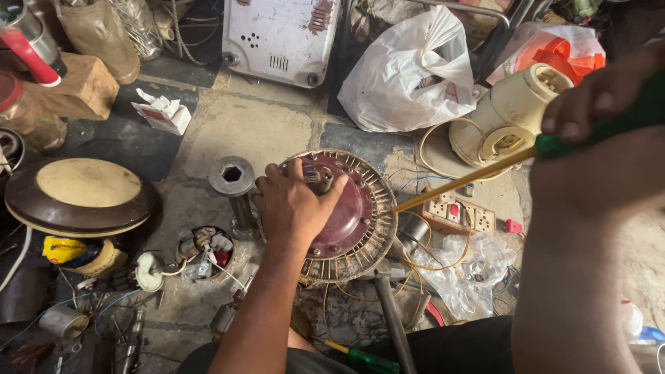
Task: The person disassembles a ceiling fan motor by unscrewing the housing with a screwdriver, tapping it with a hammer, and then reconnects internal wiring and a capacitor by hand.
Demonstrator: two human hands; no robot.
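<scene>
The left hand (294, 204) covers the hub of the round motor (350, 215), so what its fingers grip there cannot be told. The right hand (603, 104) is blurred and cut by the frame's right edge, hiding most of the screwdriver's (471, 179) green handle.

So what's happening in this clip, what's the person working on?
A person sits on a cluttered workshop floor. Their left hand presses down on a round maroon motor housing with a slotted metal rim. Their right hand holds a green-handled screwdriver with a long yellow shaft, its tip touching the housing's rim.
</scene>
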